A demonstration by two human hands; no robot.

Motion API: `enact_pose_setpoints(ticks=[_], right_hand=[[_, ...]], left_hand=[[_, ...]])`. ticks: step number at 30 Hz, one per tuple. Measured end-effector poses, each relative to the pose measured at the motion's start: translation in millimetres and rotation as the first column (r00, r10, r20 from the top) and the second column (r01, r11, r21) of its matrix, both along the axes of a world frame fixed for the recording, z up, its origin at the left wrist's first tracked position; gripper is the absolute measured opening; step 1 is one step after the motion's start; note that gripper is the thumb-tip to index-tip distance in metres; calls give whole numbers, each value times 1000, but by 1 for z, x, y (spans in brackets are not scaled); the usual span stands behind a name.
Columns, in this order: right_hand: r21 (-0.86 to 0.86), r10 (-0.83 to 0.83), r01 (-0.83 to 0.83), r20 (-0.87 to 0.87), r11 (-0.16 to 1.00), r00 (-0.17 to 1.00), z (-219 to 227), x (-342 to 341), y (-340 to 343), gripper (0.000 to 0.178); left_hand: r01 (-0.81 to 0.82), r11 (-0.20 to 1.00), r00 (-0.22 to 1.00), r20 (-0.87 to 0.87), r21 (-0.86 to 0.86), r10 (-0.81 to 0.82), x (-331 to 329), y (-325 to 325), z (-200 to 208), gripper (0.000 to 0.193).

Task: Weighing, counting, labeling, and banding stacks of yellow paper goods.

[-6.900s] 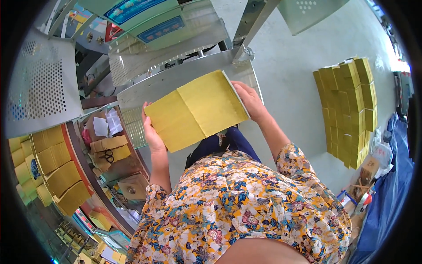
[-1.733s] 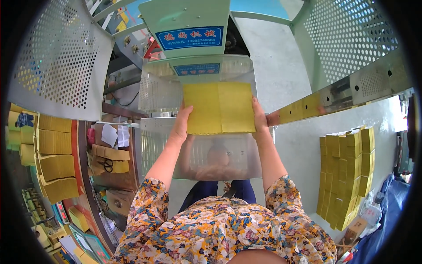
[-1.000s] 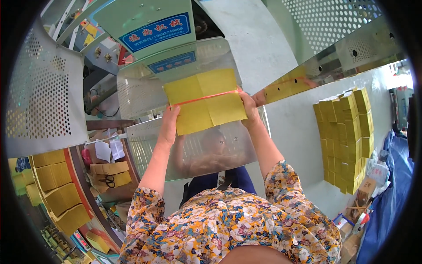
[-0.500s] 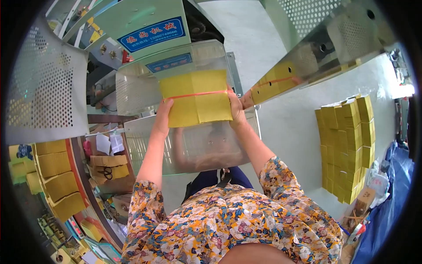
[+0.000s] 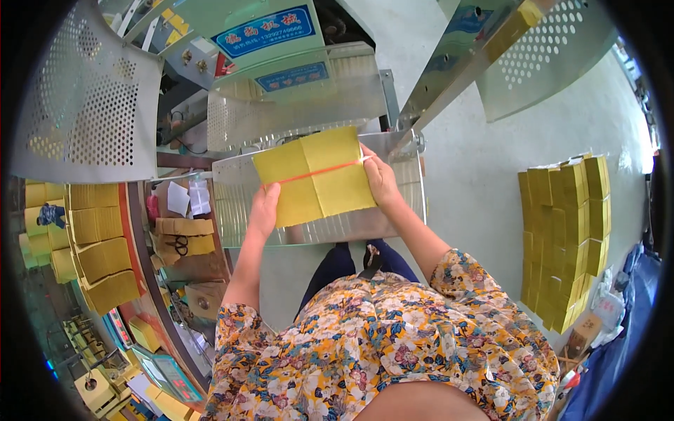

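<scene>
Between my hands is a bundle of yellow paper point(image 5: 323, 196), bound across its middle by a red strap point(image 5: 316, 172). My left hand point(image 5: 264, 208) grips its left edge, thumb on top near the strap. On the opposite edge, my right hand point(image 5: 380, 181) is closed around the side, by the strap's other end. The bundle is tilted, its right side farther from me. It is held above a shiny metal machine table point(image 5: 232, 228). Fingers underneath the bundle are hidden.
Beyond the bundle stands a machine guard point(image 5: 351, 91). A metal beam point(image 5: 456, 91) slants at the upper right. Stacked yellow bundles point(image 5: 562, 238) rest on the floor at right. At left are yellow paper stacks point(image 5: 105, 256), scissors point(image 5: 180, 245) and a perforated panel point(image 5: 91, 112).
Both hands have brought the bundle nearer to me, away from the machine guard, and its right side has tilted up. The view has shifted too.
</scene>
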State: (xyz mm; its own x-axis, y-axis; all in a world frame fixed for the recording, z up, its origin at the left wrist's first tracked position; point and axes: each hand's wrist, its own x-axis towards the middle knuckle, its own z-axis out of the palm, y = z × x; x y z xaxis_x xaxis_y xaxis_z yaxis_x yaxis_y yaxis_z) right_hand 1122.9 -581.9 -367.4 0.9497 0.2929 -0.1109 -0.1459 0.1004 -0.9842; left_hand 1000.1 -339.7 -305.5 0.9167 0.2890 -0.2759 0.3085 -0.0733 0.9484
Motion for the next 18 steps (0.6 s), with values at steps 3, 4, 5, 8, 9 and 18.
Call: enact_pose_setpoints(ticks=[3, 4, 5, 8, 9, 18], right_hand=[[-201, -12, 20, 41, 979, 999, 24, -28, -5, 43], [-268, -28, 33, 21, 963, 999, 37, -32, -4, 42], [-334, -47, 45, 3, 942, 999, 44, -37, -2, 41], [-454, -172, 198, 99, 869, 980, 46, -49, -6, 34], [-454, -174, 201, 101, 868, 980, 44, -52, -9, 34], [-111, -303, 286, -195, 952, 933, 26, -41, -55, 30]], left_hand=[[3, 974, 999, 41, 228, -13, -24, 4, -11, 46], [-47, 938, 998, 62, 344, 27, -26, 3, -13, 46], [-98, 886, 994, 88, 453, 65, -28, 2, -14, 46], [-98, 846, 995, 32, 524, 96, -26, -10, 3, 44], [-97, 846, 995, 34, 524, 94, -30, -11, 3, 44], [-405, 900, 914, -68, -164, 399, -47, 61, -19, 64]])
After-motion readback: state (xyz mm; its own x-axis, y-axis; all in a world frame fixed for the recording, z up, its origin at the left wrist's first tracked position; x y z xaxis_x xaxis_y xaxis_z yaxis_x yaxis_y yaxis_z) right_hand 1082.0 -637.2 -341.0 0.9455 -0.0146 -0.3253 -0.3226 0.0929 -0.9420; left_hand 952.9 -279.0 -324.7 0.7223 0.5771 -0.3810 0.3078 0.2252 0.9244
